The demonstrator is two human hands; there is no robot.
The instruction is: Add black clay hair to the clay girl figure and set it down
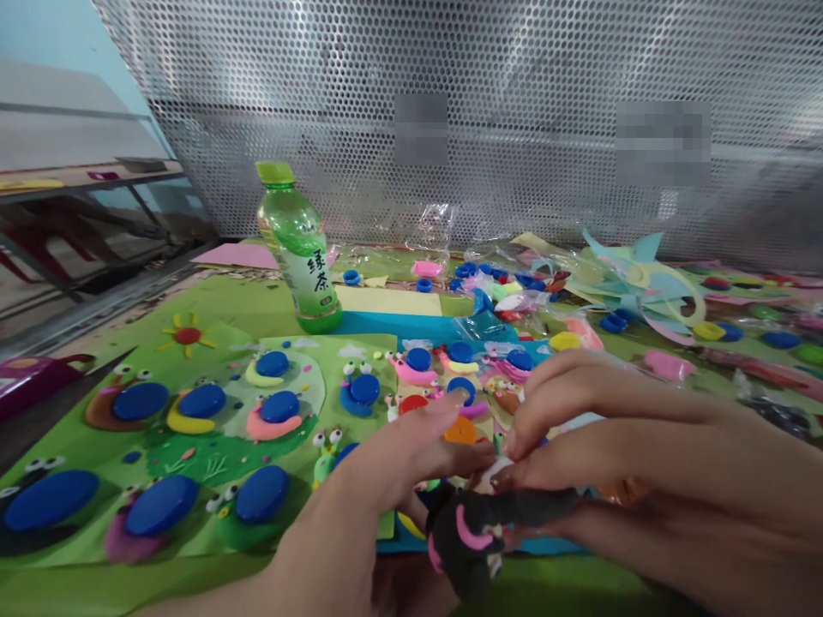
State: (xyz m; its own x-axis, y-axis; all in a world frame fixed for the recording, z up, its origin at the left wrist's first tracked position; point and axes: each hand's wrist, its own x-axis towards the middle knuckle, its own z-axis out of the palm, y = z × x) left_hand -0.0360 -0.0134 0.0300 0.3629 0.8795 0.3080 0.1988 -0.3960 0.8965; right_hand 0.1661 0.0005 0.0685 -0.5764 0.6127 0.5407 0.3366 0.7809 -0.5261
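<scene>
My left hand [366,488] and my right hand [623,437] meet low at the right of centre. A black clay figure [472,531] with pink curved pieces is between them, with a dark arm-like part stretching to the right. My left fingers are bent around its upper side, and my right fingertips pinch close above it. A small whitish bit shows at the right fingertips; its kind cannot be made out. Behind my hands is a blue sheet [411,324] carrying several clay snails with bottle-cap shells. On the left lies a green sheet [225,536] with more blue-capped clay snails.
A green tea bottle [299,248] stands upright behind the green sheet. Loose blue caps [489,270], plastic wrapping and pastel paper strips [633,278] clutter the back right. A perforated metal panel [360,111] closes off the rear. A purple object [39,377] sits at the left edge.
</scene>
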